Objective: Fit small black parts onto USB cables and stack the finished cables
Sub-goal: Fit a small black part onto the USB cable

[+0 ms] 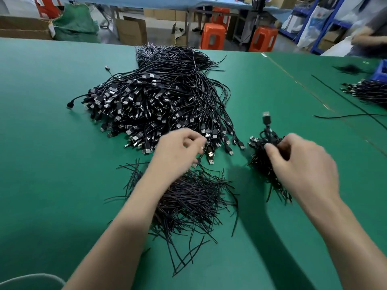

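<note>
Fingers: right hand [301, 164] clamps wiry cable bundle [259, 162]; left hand [178, 151] curled (grip unclear, blurred).

Orange stools [213, 36] & cardboard boxes [130, 31] behind table [41, 143]; green sack [75, 21] far L, blue bin [380, 71] R.

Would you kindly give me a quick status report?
Left hand at cable pile edge, grip blurred. Right hand grips small cable bundle. Nothing in the way.

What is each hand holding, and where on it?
The right hand grips a small bundle of USB cables near its plug end. The left hand is too blurred to tell.
</note>
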A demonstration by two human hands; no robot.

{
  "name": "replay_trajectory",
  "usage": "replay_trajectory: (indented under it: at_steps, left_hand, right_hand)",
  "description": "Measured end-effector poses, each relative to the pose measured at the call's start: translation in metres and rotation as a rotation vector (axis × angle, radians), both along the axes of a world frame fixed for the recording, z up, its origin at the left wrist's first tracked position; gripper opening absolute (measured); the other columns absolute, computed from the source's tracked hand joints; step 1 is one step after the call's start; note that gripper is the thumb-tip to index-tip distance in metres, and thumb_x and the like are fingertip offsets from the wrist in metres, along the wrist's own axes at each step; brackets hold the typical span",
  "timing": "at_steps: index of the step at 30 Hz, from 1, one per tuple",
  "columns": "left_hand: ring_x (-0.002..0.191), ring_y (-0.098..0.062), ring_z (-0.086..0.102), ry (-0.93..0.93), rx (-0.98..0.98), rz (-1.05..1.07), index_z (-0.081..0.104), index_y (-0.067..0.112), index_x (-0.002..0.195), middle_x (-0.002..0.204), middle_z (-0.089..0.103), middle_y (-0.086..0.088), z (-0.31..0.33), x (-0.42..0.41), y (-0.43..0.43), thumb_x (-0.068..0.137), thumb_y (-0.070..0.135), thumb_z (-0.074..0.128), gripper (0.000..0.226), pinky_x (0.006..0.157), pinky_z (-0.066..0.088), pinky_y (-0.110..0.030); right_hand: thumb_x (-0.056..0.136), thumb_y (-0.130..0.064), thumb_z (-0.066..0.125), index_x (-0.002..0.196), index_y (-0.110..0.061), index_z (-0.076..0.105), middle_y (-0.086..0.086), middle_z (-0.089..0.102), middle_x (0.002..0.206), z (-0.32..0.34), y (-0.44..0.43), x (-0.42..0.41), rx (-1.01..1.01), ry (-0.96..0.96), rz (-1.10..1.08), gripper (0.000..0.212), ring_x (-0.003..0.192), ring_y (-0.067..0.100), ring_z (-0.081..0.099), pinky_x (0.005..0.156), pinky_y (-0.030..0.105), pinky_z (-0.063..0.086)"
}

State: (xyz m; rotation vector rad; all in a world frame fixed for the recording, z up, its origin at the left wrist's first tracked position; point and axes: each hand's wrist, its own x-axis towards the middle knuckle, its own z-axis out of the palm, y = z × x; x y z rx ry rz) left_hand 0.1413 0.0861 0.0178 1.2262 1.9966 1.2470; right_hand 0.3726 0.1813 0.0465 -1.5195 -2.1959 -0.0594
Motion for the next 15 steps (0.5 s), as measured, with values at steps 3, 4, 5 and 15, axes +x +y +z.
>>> replay_trajectory:
  at_steps: [3, 4, 5, 15]
  left_hand:
    - [0.081, -0.012, 0.073, 0.157, -0.022, 0.217, 0.065, 0.022, 0.120, 0.088, 0.073, 0.007, 0.006, -0.041, 0.022, 0.099, 0.040, 0.064, 0.027, 0.072, 0.059, -0.035]
    - [0.085, -0.015, 0.073, 0.211, -0.035, 0.272, 0.063, 0.020, 0.124, 0.088, 0.073, 0.005, 0.007, -0.055, 0.031, 0.100, 0.042, 0.063, 0.033, 0.080, 0.058, -0.037]
    - [0.089, -0.018, 0.072, 0.257, -0.048, 0.315, 0.060, 0.019, 0.127, 0.088, 0.074, 0.002, 0.009, -0.068, 0.040, 0.100, 0.044, 0.062, 0.037, 0.086, 0.057, -0.039]
    - [0.128, -0.039, 0.045, 0.950, -0.278, 0.371, 0.068, 0.010, 0.130, 0.135, 0.057, -0.017, 0.028, -0.145, 0.090, 0.105, 0.029, 0.057, 0.033, 0.103, 0.041, -0.049]
  right_hand:
    - [0.094, -0.050, 0.060, 0.078, -0.012, 0.061, 0.012, 0.061, 0.084, 0.010, 0.027, 0.011, -0.065, -0.147, -0.083, 0.041, 0.086, 0.036, 0.055, 0.064, 0.037, 0.042]
    - [0.094, -0.049, 0.062, 0.083, -0.009, 0.063, 0.015, 0.062, 0.090, 0.013, 0.034, 0.014, -0.116, -0.187, -0.108, 0.041, 0.091, 0.037, 0.057, 0.067, 0.039, 0.045]
    - [0.093, -0.047, 0.064, 0.091, -0.007, 0.062, 0.016, 0.062, 0.098, 0.015, 0.037, 0.016, -0.168, -0.205, -0.129, 0.040, 0.097, 0.038, 0.057, 0.072, 0.041, 0.048]
    - [0.094, -0.042, 0.064, 0.108, -0.019, 0.062, 0.006, 0.054, 0.111, 0.013, 0.012, 0.008, -0.114, -0.112, 0.038, 0.028, 0.115, 0.031, 0.047, 0.089, 0.047, 0.039]
